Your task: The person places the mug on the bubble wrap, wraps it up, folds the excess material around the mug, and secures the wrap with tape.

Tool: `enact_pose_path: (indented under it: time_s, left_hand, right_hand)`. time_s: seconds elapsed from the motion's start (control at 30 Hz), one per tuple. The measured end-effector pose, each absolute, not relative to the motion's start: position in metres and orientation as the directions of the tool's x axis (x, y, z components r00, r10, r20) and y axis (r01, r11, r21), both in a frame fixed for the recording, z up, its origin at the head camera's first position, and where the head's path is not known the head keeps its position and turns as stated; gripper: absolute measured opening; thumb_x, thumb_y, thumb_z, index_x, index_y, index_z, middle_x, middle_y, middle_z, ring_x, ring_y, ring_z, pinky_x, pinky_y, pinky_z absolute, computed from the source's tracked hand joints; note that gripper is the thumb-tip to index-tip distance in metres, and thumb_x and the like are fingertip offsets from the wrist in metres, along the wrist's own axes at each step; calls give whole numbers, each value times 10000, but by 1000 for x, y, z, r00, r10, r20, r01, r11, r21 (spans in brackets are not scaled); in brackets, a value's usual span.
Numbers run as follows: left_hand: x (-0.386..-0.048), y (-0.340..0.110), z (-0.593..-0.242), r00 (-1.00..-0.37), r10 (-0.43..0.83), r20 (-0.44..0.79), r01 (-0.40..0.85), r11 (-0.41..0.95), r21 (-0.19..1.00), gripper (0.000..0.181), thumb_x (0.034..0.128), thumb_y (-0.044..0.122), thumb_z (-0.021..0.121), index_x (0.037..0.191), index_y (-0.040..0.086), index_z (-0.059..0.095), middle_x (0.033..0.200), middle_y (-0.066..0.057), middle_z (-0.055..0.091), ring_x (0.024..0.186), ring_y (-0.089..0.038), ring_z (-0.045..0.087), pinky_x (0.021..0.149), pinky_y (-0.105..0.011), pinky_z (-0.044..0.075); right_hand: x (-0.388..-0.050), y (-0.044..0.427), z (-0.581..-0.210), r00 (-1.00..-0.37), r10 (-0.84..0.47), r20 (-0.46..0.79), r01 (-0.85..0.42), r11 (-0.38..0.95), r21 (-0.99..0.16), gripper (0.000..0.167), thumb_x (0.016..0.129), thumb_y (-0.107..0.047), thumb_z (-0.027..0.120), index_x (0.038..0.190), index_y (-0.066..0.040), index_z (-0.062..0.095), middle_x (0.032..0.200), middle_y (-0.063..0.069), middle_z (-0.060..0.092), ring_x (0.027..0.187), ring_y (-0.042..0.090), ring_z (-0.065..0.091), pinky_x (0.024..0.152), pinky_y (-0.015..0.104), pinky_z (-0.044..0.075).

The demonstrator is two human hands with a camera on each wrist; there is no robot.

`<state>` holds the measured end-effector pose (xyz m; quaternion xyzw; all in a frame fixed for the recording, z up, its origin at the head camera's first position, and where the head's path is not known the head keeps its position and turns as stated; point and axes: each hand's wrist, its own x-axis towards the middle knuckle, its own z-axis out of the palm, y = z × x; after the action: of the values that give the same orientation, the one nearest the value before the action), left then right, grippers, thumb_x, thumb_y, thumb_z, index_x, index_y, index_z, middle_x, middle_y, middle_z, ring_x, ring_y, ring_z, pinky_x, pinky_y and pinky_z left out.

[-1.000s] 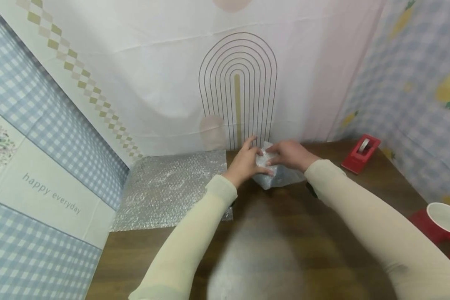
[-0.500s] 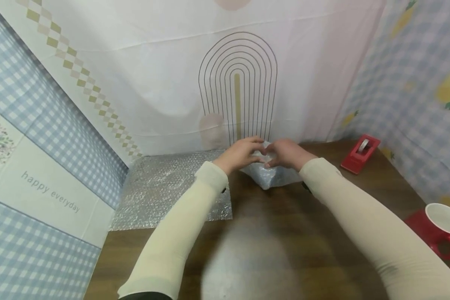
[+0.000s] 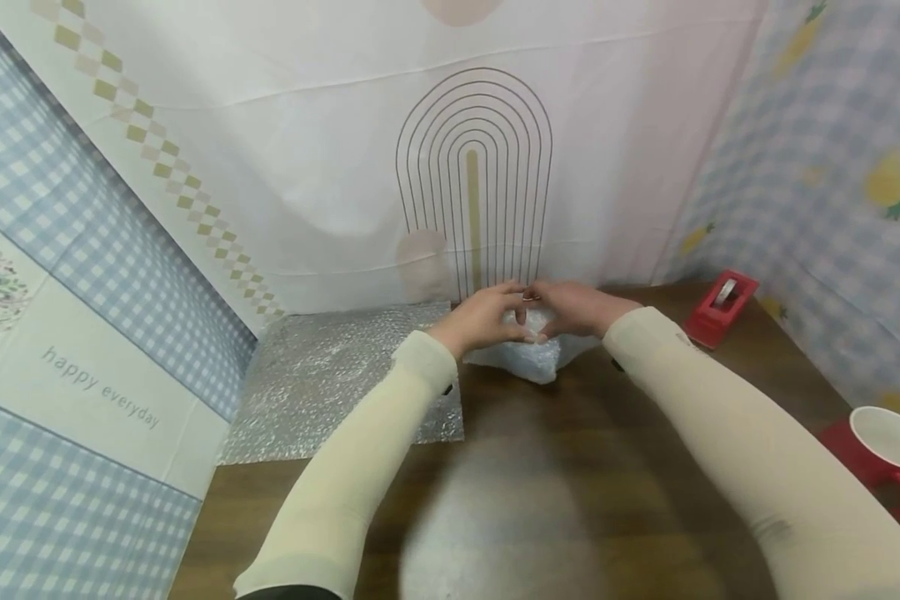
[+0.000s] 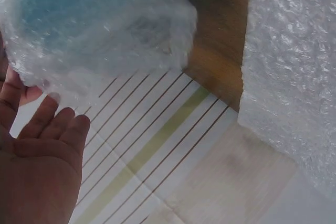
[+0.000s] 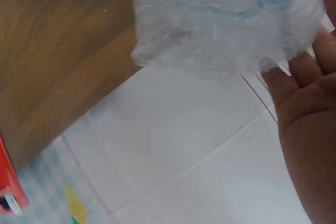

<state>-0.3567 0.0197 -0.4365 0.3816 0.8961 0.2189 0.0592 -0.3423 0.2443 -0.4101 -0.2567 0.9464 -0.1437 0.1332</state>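
Observation:
Near the back of the table, a bundle in bubble wrap (image 3: pixel 534 360) sits between both hands. Something pale blue shows through its layers in the left wrist view, where the wrap (image 4: pixel 105 30) is loose at the edges. My left hand (image 3: pixel 483 318) holds its left and top side, thumb in front and fingers behind. From the right, my right hand (image 3: pixel 576 307) grips the top of the wrap, its fingertips almost meeting the left ones. In the right wrist view, the fingers of the right hand (image 5: pixel 315 108) reach behind the crinkled wrap (image 5: pixel 215 30).
A flat bubble wrap sheet (image 3: pixel 337 379) lies left of the bundle on the wooden table (image 3: pixel 510 500). To the right are a red tape dispenser (image 3: pixel 720 310) and, nearer, a red mug (image 3: pixel 866 454) with a white inside. A patterned cloth (image 3: pixel 307 167) hangs behind.
My left hand has shifted left and higher along the bundle, closing in on the right hand. The wrap's front corner has swung to the right, and its left flap now spreads out lower.

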Motion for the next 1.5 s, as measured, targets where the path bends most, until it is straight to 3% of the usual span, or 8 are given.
enact_pose_path:
  time_s: [0.3, 0.53, 0.77, 0.97, 1.13, 1.33, 1.43, 1.5]
  left_hand:
    - [-346, 26, -443, -741, 671, 13, 574, 624, 530, 290, 1003, 416, 884, 992, 172, 728, 1785, -65, 512, 1433, -267, 693, 1115, -401, 608]
    - [-341, 23, -445, -763, 646, 13, 546, 634, 548, 323, 1008, 492, 864, 1107, 191, 803, 1762, -110, 540, 1506, -280, 671, 1177, -385, 599]
    - [-339, 7, -448, -774, 633, -8, 513, 634, 579, 304, 1028, 459, 852, 1104, 167, 887, 1659, -138, 645, 1154, -237, 786, 876, -294, 588]
    - [-338, 4, -447, -795, 607, 1, 503, 657, 561, 242, 964, 403, 925, 1016, 170, 891, 1682, -156, 614, 1518, -296, 668, 1021, -373, 649]
    - [-335, 8, -448, -808, 589, -16, 494, 691, 529, 257, 975, 435, 904, 1004, 180, 891, 1725, -144, 571, 1592, -307, 599, 1224, -429, 587]
    - [-327, 7, -446, -815, 580, -15, 497, 712, 496, 281, 995, 469, 876, 1052, 194, 894, 1784, -125, 494, 1582, -341, 602, 1245, -449, 571]
    - [-326, 4, -444, -799, 601, -32, 515, 710, 480, 349, 1061, 515, 786, 1121, 189, 897, 1804, -127, 456, 1036, -235, 797, 1148, -410, 603]
    - [-327, 3, -444, -786, 617, -45, 526, 705, 476, 400, 1110, 525, 711, 1114, 169, 893, 1814, -117, 436, 693, -153, 581, 1024, -384, 609]
  right_hand:
    - [-340, 254, -409, -799, -578, -168, -502, 794, -343, 707, 960, -170, 913, 1539, 21, 554, 1572, 296, 664, 1412, 516, 667, 1210, 658, 548]
    - [-338, 255, -407, -812, -562, -161, -494, 807, -325, 711, 956, -196, 918, 1541, -8, 561, 1573, 254, 679, 1395, 498, 684, 1190, 655, 561]
    - [-342, 239, -410, -781, -608, -142, -554, 780, -291, 723, 930, -209, 928, 1540, -28, 586, 1554, 226, 706, 1362, 485, 710, 1162, 648, 587]
    - [-347, 240, -418, -792, -600, -111, -529, 767, -363, 762, 939, -195, 923, 1595, -36, 569, 1616, 226, 658, 1459, 476, 655, 1219, 651, 548]
    - [-345, 274, -420, -851, -523, -53, -390, 695, -604, 834, 1011, -152, 865, 1699, 24, 428, 1769, 290, 456, 1649, 525, 432, 1357, 692, 381]
    - [-346, 366, -415, -991, -130, 36, -113, 651, -751, 664, 1178, -220, 628, 1700, 90, 359, 1747, 375, 403, 1641, 548, 398, 1327, 663, 399]
    - [-336, 414, -426, -992, 122, 12, 69, 636, -769, 661, 1204, -338, 522, 1711, 53, 359, 1732, 355, 416, 1395, 438, 604, 1075, 503, 596]
    - [-327, 443, -437, -972, 233, -28, 168, 610, -774, 710, 1204, -409, 455, 1728, 52, 325, 1735, 349, 400, 1200, 296, 636, 893, 366, 604]
